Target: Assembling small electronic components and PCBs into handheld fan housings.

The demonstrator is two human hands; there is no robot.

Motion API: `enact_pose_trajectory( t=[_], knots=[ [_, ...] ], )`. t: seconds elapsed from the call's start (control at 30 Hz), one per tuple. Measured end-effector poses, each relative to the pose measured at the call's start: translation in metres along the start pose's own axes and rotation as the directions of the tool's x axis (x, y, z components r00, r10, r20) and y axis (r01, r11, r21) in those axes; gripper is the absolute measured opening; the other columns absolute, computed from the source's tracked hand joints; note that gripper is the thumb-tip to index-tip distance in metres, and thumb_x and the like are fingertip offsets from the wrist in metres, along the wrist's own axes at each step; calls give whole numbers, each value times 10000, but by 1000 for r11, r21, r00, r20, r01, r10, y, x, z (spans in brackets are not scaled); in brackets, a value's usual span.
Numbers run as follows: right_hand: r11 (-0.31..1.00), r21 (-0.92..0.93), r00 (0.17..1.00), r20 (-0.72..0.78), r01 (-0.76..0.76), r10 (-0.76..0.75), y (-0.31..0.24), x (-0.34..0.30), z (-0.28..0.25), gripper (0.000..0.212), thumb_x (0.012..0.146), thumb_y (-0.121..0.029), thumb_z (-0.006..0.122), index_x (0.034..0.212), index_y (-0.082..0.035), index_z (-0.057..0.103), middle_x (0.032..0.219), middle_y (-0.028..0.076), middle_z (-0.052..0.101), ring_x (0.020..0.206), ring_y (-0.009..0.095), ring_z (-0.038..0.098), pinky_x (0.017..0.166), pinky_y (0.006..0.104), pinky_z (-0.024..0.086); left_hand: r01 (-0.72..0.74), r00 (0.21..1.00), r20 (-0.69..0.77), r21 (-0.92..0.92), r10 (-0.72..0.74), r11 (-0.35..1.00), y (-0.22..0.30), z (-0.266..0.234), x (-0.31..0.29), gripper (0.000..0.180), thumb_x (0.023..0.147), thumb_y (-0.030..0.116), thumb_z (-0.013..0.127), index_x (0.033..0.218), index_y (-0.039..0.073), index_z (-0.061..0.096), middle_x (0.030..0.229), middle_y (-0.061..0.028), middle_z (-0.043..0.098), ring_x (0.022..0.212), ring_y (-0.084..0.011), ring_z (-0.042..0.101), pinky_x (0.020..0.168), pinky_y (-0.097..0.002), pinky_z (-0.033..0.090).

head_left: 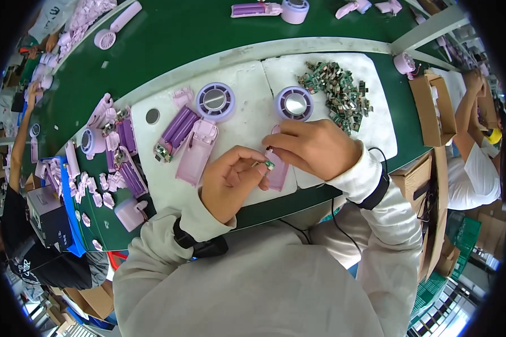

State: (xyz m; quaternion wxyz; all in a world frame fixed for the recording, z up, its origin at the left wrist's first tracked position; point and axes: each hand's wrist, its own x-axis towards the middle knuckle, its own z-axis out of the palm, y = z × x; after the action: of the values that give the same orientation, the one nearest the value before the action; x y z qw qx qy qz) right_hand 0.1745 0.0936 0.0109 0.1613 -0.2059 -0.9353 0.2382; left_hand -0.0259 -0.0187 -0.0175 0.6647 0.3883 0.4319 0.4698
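Observation:
My left hand point(229, 181) pinches a small green circuit board point(269, 165) between thumb and fingers. Just beside it, the fingers of my right hand point(319, 147) are closed over the upper end of a pink handle shell point(278, 175); a small dark piece shows at their tips, too small to name. Touching that shell's far end is a round purple fan head point(295, 104). To the left lie a second fan head point(215, 101), an open pink handle shell point(198, 149) and a pair of purple battery cells point(180, 126) with a board at one end.
A heap of small circuit boards point(343, 98) covers the right of the white foam sheet point(242, 76). Fan parts and pink covers point(115, 181) crowd the green table at left. Cardboard boxes point(433, 112) stand at right. Other people work on both sides.

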Motion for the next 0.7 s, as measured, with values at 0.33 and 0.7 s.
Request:
enact_pose_trajectory(
  t=[0.33,0.7],
  knots=[
    [975,108,947,-239,-193,214,-13,-5,18,207,840,-13,715,1044,-45,731,814,102,677,639,263,664,575,335,530,-38,997,63,85,33,996,1,-1,-4,162,992,16,555,1145,-35,569,992,-99,658,882,-158,653,804,-305,526],
    [984,65,950,-254,-168,179,-21,-4,16,124,844,-46,715,967,-34,708,731,82,654,600,233,650,554,323,514,-198,951,-224,96,215,976,-12,3,5,325,1021,50,550,1334,-37,543,1144,-112,655,1014,-193,669,926,-330,546]
  ],
)
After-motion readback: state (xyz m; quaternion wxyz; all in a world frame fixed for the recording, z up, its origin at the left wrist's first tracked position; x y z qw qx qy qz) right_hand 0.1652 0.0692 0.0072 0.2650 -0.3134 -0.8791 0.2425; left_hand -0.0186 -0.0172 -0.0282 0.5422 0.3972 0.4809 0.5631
